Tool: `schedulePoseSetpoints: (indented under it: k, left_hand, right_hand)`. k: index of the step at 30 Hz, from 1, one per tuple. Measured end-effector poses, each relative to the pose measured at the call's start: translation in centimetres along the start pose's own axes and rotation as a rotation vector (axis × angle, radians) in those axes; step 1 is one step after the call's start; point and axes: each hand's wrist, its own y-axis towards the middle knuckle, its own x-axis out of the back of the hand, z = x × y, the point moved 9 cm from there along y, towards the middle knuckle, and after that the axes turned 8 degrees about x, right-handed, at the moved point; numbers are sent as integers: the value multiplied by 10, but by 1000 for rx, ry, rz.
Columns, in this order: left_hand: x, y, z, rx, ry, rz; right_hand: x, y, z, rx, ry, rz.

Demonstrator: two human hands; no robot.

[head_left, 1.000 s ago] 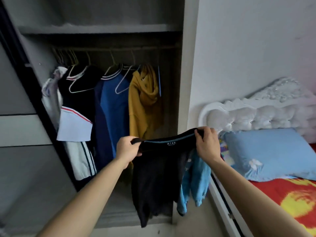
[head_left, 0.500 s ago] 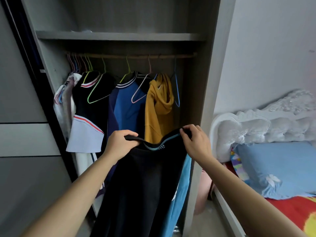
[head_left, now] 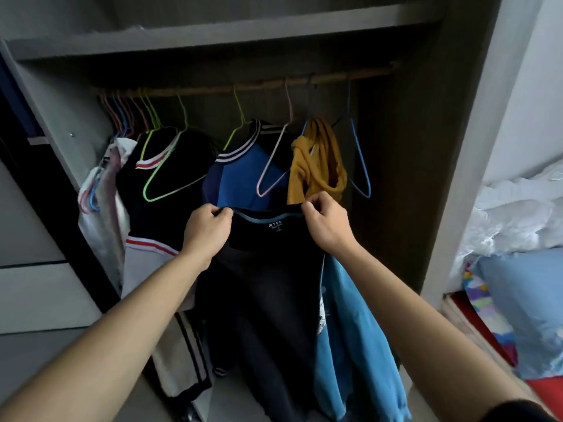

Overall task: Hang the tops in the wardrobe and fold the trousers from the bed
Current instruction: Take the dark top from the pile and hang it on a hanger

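The left hand [head_left: 207, 229] and right hand [head_left: 326, 223] pinch the black top [head_left: 268, 284] by its neckline, now brought close under the wardrobe rail [head_left: 274, 83], ready for the blue hanger [head_left: 361, 166], seemingly bare in this dimness.

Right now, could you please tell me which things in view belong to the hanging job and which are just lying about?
In the job: black top, pinched at its collar by left hand and right hand; light blue garment beside it; empty blue hanger; rail.
Just about: blue pillow; white headboard; upper shelf; mustard hoodie, already hung.
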Motion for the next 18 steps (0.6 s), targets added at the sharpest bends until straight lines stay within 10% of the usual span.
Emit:
schedulePoseSetpoints:
  k: [7,18]
  left_hand:
    - [-12,80,5,-1,-78,43]
    - [-59,158,21,-34,-197,208]
  right_hand:
    - [-55,83,5,3,-235,94]
    - [-128,127,-5,-425,240,-17]
